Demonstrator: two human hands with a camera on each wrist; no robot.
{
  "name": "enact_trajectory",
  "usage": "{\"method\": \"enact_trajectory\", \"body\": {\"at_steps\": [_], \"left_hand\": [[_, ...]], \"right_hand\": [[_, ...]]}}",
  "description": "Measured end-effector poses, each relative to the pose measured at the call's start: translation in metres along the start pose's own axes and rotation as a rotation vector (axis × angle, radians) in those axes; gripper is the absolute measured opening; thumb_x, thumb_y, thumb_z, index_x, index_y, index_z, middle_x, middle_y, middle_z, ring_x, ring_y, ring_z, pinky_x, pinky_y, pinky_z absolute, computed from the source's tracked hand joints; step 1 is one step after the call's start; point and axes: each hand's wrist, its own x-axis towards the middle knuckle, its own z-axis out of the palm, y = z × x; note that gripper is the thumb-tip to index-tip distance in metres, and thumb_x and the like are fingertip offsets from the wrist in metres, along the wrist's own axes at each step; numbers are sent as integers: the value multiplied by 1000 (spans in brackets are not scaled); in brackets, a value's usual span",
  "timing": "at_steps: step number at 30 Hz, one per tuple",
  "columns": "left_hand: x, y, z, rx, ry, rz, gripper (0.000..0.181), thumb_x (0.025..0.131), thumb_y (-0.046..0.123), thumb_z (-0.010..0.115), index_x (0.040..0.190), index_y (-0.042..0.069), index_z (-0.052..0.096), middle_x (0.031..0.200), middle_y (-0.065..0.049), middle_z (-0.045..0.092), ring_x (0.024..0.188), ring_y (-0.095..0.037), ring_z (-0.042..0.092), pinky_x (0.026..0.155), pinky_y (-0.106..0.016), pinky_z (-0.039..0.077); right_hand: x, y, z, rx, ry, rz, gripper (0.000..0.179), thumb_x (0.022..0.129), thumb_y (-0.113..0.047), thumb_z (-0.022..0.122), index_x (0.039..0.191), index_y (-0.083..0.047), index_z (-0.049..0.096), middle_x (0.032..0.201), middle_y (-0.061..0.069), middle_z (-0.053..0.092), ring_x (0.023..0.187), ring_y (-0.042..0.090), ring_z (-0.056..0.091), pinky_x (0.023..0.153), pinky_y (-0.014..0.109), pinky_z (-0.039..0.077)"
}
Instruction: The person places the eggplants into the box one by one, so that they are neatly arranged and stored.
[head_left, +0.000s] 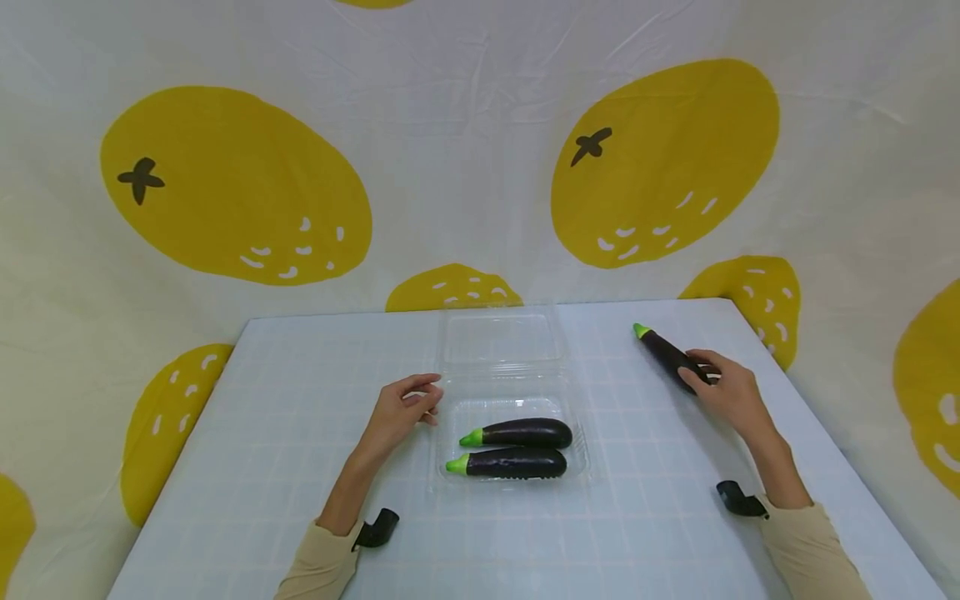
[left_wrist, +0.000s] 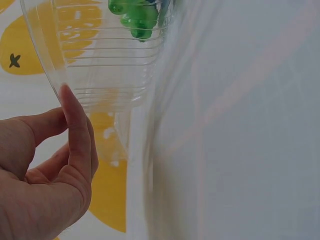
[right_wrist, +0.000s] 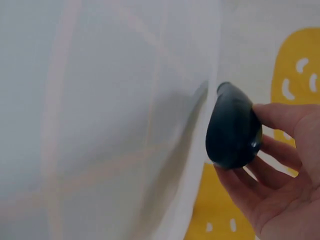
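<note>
Two dark eggplants with green stem ends, a rear eggplant (head_left: pixel 527 433) and a front eggplant (head_left: pixel 517 463), lie side by side in a clear plastic clamshell container (head_left: pixel 480 408). My left hand (head_left: pixel 405 408) is at the container's left edge, where thumb and fingertips pinch the rim in the left wrist view. Off to the right, my right hand (head_left: pixel 727 392) holds a third eggplant (head_left: pixel 663 354) by its thick end. Its green stem end points away and to the left. The right wrist view shows the held eggplant (right_wrist: pixel 233 127) end-on, between thumb and fingers.
The container's lid (head_left: pixel 501 337) is folded back toward the rear of the table. A pale checked cloth covers the table (head_left: pixel 300 433). Behind it hangs a white curtain (head_left: pixel 465 167) printed with yellow fruit. Each wrist bears a black camera mount (head_left: pixel 377 528).
</note>
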Motion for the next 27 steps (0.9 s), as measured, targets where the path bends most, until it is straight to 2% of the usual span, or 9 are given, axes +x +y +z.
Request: {"method": "enact_trajectory", "body": {"at_steps": [3,6,8,10,17,19,21,24,27], "left_hand": [[0,-1,0,1,3,-7,42,98,12,72,134,-7,61,108,-21,64,70,-16,65,69,-25,60],[0,-1,0,1,5,-12,41,98,12,72,134,-7,62,107,-20,64,70,-16,66,69,-25,60],[0,-1,0,3,10,-17,41,98,11,72,133,-6,63,106,-19,64,70,-16,66,68,-26,61],[0,-1,0,5,14,-19,40,98,11,72,133,-6,63,106,-17,64,70,-16,66,68,-26,61],[-1,1,0,13,21,-26,39,98,10,71,133,-4,64,105,-15,64,70,-17,66,68,-27,61],[-1,1,0,12,18,-24,39,98,11,71,133,-4,64,105,-15,64,70,-17,66,68,-27,61],[-1,2,0,15,12,-19,39,98,11,71,134,-4,63,105,-16,64,71,-17,66,68,-27,61],[0,2,0,19,7,-13,40,98,12,71,134,-4,63,105,-16,64,70,-18,66,69,-27,61],[1,1,0,29,6,-12,41,98,12,71,135,-4,62,104,-15,64,70,-19,66,69,-26,61]], "right_hand": [[-2,-5,-1,13,-10,8,48,102,-26,66,136,7,58,132,33,58,113,48,59,96,60,51],[-5,-11,-3,34,-14,1,48,102,-28,67,135,6,59,132,31,59,113,46,60,93,28,56],[-6,-14,-4,58,-19,-12,49,101,-30,68,135,5,60,132,31,60,113,45,60,85,8,50],[-7,-18,-5,90,-25,-20,49,101,-30,69,135,4,61,131,30,60,113,44,60,80,-3,39],[-10,-31,-9,161,-59,-31,50,100,-32,69,137,1,61,132,27,61,114,38,60,81,-1,41],[-11,-36,-10,172,-67,-35,50,100,-32,70,137,0,61,133,26,62,112,28,61,82,-1,42],[-12,-41,-11,188,-71,-45,49,100,-31,70,137,0,62,133,25,62,109,14,61,82,0,43],[-13,-49,-11,209,-77,-65,47,100,-29,70,136,-1,62,132,23,63,103,-7,55,83,1,44],[-14,-59,-10,219,-93,-75,46,100,-29,70,136,-1,62,132,22,63,101,-11,53,84,2,45]]}}
